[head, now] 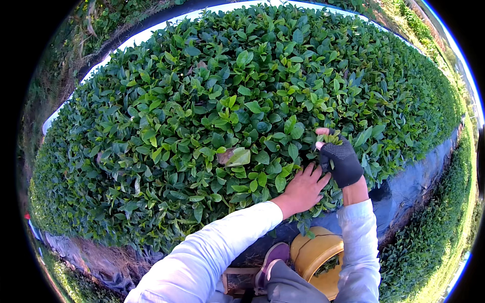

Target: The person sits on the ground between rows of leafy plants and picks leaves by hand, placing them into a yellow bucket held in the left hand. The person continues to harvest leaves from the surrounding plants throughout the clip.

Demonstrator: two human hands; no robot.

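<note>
Before me spreads a broad, rounded tea bush (pixel 212 121) with glossy green leaves. My bare left hand (pixel 305 187) rests palm down on its near right side, fingers spread among the leaves, some fingertips hidden. Just beyond it is my right hand (pixel 339 161), in a black fingerless glove with a dotted grip. Thumb and fingers there are closed on a few small picked tea leaves (pixel 332 138). A yellow plastic bucket (pixel 312 250) leans below my hands, its mouth towards me and partly covered by my right sleeve. Some green leaves (pixel 329 264) lie inside it.
A large pale, brownish leaf (pixel 238 156) lies on the bush. Dark plastic ground sheet (pixel 413 181) runs along the near side, with another hedge row (pixel 420 235) beyond. A purple shoe (pixel 276 255) and a small stool frame (pixel 240 270) are beneath me. A white strip (pixel 151 32) borders the far side.
</note>
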